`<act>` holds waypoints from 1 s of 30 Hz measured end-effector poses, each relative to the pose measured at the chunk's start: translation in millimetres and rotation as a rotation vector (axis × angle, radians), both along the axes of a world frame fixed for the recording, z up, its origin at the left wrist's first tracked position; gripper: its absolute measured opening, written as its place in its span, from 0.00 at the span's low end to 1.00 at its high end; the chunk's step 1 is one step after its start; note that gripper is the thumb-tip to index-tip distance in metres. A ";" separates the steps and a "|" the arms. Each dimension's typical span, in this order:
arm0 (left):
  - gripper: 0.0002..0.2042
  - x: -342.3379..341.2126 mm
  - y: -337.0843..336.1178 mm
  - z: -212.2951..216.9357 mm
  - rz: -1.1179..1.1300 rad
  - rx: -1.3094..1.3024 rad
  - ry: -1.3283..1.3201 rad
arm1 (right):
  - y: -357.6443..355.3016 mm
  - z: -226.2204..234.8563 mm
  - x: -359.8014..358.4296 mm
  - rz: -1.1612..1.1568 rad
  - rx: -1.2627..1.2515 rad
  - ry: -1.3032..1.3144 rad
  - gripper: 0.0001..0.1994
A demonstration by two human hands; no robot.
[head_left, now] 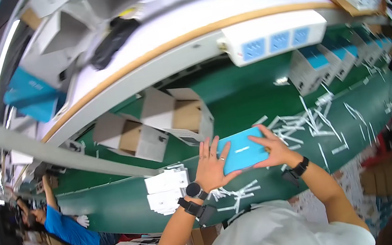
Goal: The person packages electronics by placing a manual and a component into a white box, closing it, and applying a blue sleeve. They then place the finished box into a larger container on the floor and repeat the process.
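Note:
A flat light-blue box (244, 152) with small white print on top is held over the green work surface, between my two hands. My left hand (210, 167) presses against its left edge, with the long fingers stretched out and the thumb near the lower corner. On the other side my right hand (273, 148) grips the right edge, its fingers at the upper corner and thumb below. What lies directly under the box is hidden. White paper strips (302, 124) are scattered just right of my right hand. Left of my left wrist sits a stack of white booklets (165, 190).
Two open white cartons (174, 113) stand beyond my left hand. Several white-and-blue boxes (310, 67) line the far right. A power strip (277, 37) hangs on the shelf edge (154, 47). A slanted grey pole (68, 151) crosses the left side, near a person in blue (70, 227).

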State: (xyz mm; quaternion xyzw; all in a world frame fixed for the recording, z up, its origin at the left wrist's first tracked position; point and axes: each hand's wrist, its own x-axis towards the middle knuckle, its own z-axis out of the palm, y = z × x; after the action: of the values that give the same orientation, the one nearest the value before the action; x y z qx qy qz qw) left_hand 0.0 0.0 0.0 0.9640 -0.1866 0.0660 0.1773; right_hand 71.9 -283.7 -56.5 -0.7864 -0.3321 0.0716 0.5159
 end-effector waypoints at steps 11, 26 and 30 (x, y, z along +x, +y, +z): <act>0.04 76.8 78.3 3.7 0.281 0.339 -0.142 | -38.3 39.8 159.9 -0.783 -0.366 -0.222 0.42; 0.34 -88.2 56.1 -49.0 0.830 -0.072 -0.078 | 16.6 0.5 -51.4 -0.303 -0.063 0.292 0.19; 0.35 -106.6 98.5 -125.4 0.942 0.196 0.327 | 31.1 5.0 -67.7 -0.370 0.065 0.281 0.21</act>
State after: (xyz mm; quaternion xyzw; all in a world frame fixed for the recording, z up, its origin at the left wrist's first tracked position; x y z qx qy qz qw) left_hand -106.6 98.5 -125.4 0.9534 0.2933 -0.0306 0.0638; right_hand 4.2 -252.7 -51.6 -0.7991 -0.1095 0.0738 0.5865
